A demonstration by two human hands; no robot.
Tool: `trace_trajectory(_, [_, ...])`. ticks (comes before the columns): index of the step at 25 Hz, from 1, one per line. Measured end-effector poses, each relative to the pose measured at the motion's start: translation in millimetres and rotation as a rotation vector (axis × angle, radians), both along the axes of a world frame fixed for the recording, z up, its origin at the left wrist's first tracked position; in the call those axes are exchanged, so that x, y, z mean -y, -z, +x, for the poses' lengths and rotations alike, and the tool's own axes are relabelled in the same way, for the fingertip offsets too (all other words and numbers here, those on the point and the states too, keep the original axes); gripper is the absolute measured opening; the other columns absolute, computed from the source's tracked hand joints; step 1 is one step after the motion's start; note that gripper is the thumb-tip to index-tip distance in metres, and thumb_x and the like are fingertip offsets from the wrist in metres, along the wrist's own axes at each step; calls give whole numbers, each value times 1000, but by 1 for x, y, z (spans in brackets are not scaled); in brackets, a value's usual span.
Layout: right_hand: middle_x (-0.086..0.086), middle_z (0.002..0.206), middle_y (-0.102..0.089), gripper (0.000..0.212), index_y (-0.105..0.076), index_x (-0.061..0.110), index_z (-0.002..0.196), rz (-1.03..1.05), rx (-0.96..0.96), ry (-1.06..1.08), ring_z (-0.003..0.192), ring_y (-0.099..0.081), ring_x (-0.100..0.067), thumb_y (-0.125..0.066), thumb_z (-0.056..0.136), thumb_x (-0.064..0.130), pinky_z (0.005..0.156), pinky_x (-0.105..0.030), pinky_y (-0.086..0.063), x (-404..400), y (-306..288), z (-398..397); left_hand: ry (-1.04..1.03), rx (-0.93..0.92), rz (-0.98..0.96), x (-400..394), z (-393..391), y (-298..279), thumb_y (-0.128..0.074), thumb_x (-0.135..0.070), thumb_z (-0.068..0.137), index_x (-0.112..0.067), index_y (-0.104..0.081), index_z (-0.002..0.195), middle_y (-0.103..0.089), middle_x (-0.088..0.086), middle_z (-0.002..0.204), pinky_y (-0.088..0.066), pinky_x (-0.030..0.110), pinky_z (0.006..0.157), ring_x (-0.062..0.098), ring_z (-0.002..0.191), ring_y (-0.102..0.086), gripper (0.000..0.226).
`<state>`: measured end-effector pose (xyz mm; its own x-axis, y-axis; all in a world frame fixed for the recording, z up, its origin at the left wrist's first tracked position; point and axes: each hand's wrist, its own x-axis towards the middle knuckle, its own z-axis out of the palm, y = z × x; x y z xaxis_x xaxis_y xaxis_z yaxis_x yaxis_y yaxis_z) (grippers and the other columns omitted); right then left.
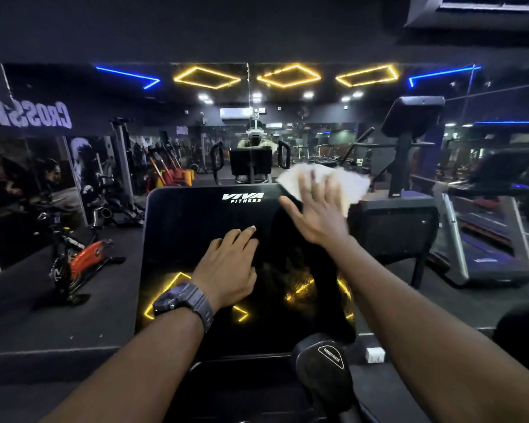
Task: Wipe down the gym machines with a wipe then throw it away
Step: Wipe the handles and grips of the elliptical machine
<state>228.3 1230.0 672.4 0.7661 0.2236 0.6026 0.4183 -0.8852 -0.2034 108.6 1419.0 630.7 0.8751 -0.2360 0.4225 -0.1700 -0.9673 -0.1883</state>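
Right hand [318,209] flat on white wipe [345,181] at console screen [196,227] top corner, left hand [226,264] spread mid-screen.

Left hand [226,267] rests flat, fingers together, on the console [196,221]; right hand [321,209] presses open-palmed at its top corner.

Dim room. Yellow neon diamonds [288,75] at 12 o'clock glare off my console screen [196,239]; my right hand [318,209] motion-blurred, edges fisheye-bent.

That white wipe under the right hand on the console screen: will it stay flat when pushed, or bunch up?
The wipe looks thin and floppy, likely to bunch at its edges. The right hand lies spread flat on it, which probably holds it open. It overhangs the screen corner, so that part may droop.
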Motion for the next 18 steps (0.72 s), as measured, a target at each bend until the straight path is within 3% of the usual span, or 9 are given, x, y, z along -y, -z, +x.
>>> trace_trajectory(2, [0, 165, 3, 75, -7, 24, 157, -167, 64, -160, 150, 10, -30, -10, 95, 67, 121, -53, 0, -39, 15, -14, -13, 50, 4, -1, -2, 0, -39, -35, 90, -13, -48, 134, -36, 5, 153, -40, 45, 103, 26, 134, -38, 51])
trace_trajectory(4, [6, 164, -3, 60, -11, 30, 156, -282, 133, -309, 151, 0, -23, -12, 101, 55, 121, -51, -6, -30, 50, -32, -7, 82, -10, -1, -2, -2, -33, -34, 86, -12, -53, 128, -45, 6, 145, -44, 44, 98, 27, 127, -45, 51])
trace_trajectory(6, [9, 163, -10, 56, -11, 36, 155, -222, 120, -237, 150, -13, -19, -16, 102, 54, 117, -53, -22, 1, 51, -27, 2, 80, -42, -3, -1, -1, -37, -31, 90, -13, -49, 134, -39, 5, 150, -39, 44, 105, 26, 133, -40, 49])
trace_trajectory(8, [8, 163, -9, 58, -9, 38, 154, -66, 82, -46, 150, -8, -18, -18, 101, 58, 112, -57, -29, 6, 23, -9, 0, 79, -52, -3, 1, 1, -40, -30, 94, -14, -45, 139, -34, 4, 154, -34, 43, 110, 24, 138, -34, 48])
trace_trajectory(10, [8, 164, -3, 61, -6, 37, 155, -96, 40, -71, 151, -1, -20, -17, 100, 60, 116, -57, -20, -19, -4, 6, -2, 90, -47, -3, 2, 0, -42, -32, 94, -14, -45, 139, -33, 5, 155, -34, 42, 110, 23, 138, -34, 49])
trace_trajectory(13, [10, 164, 2, 61, -2, 40, 154, -85, 37, -107, 151, 2, -16, -13, 98, 63, 117, -58, -14, -23, 7, 5, -17, 82, -39, -3, 1, 2, -42, -34, 94, -13, -46, 139, -35, 6, 154, -36, 43, 109, 24, 138, -35, 49])
trace_trajectory(16, [0, 165, -3, 69, -2, 29, 156, 126, 72, 57, 151, 0, -23, -10, 96, 64, 120, -53, -14, 16, 57, -15, -8, 85, -28, -1, 3, 2, -41, -35, 95, -14, -44, 138, -33, 6, 153, -34, 43, 109, 24, 138, -34, 48])
trace_trajectory(18, [-5, 165, 0, 74, 1, 21, 157, 162, 20, 30, 151, 6, -25, -12, 97, 64, 123, -46, -8, 32, 111, -54, 4, 86, -28, 0, 3, 2, -41, -35, 95, -15, -44, 137, -33, 6, 153, -34, 42, 109, 24, 137, -33, 47])
